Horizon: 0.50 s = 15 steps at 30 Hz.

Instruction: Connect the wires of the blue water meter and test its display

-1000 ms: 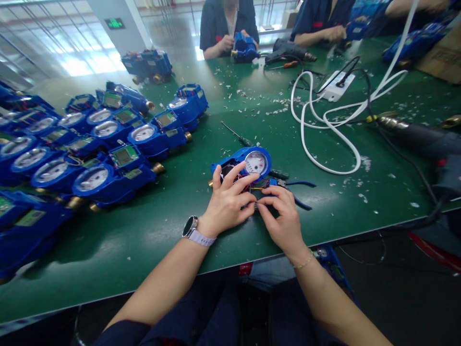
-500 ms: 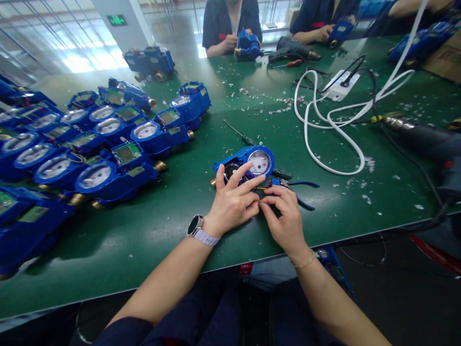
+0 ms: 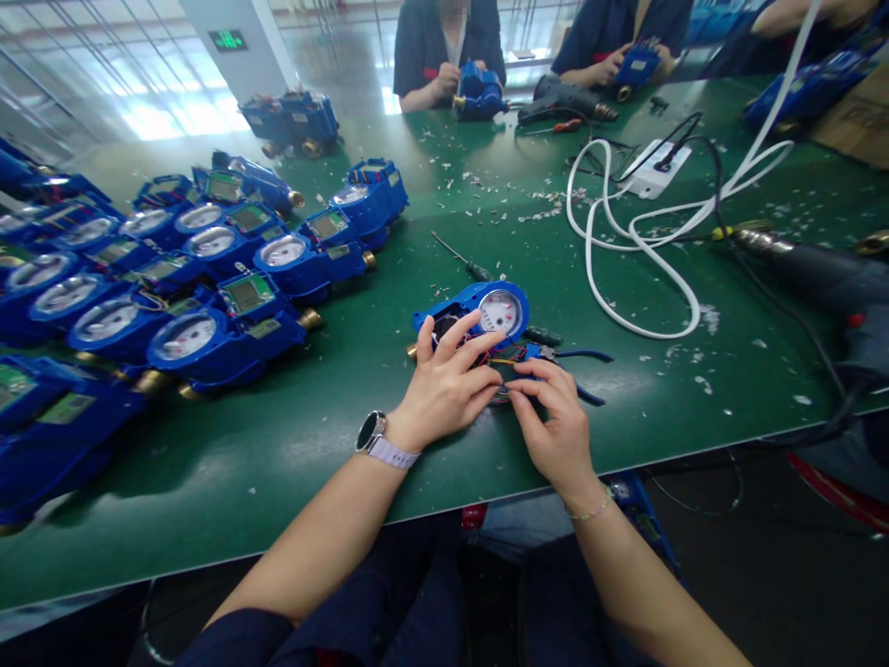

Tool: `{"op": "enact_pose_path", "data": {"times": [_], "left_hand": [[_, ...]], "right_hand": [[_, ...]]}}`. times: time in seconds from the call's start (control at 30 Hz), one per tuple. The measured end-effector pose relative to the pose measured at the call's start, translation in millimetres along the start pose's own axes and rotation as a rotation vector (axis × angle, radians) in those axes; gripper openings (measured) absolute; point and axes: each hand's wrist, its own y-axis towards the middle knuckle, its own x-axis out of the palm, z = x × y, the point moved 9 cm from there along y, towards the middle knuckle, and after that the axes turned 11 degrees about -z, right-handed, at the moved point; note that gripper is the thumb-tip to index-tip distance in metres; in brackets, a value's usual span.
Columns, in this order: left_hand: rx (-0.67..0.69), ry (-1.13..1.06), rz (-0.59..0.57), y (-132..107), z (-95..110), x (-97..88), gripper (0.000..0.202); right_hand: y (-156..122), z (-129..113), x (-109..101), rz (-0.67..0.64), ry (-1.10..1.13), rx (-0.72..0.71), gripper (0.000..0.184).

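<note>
A blue water meter (image 3: 464,302) with a white round dial lies on the green table in front of me. Thin coloured wires (image 3: 512,359) come out of its near side. My left hand (image 3: 444,394) rests partly over the meter, some fingers stretched across it, while its thumb and forefinger pinch the wires. Close on the right, my right hand (image 3: 556,421) holds the wires between thumb and fingertips. The exact wire ends are hidden by the fingers. Blue-handled pliers (image 3: 587,354) lie just beyond my right hand. A screwdriver (image 3: 478,270) lies behind the meter, and a dark handle (image 3: 543,335) beside it.
Several blue meters (image 3: 187,338) stand in rows on the left. A white cable (image 3: 590,250) loops from a power strip (image 3: 658,169) at right. A heat gun (image 3: 798,259) lies at the right edge, another (image 3: 566,100) farther back. Co-workers (image 3: 448,56) handle meters across the table (image 3: 278,482).
My right hand has shifted slightly right, and a small gap with wires now shows between the hands. The left fingers have drawn back a little from the dial.
</note>
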Motion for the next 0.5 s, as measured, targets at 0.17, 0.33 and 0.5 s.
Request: {"op": "enact_pose_path", "data": {"times": [0.17,0.33,0.5], "left_hand": [[-0.037,-0.015,-0.002,0,-2,0.7,0.011],[-0.044,-0.038,0.060,-1,0,-5.7,0.009],[-0.001,-0.039,0.078,-3,7,-6.9,0.009]], "right_hand": [[-6,11,-15,0.066,-0.007,0.069,0.009],[-8,22,-21,0.104,0.063,0.127,0.011],[-7,25,-21,0.104,0.127,0.151,0.013]]}}
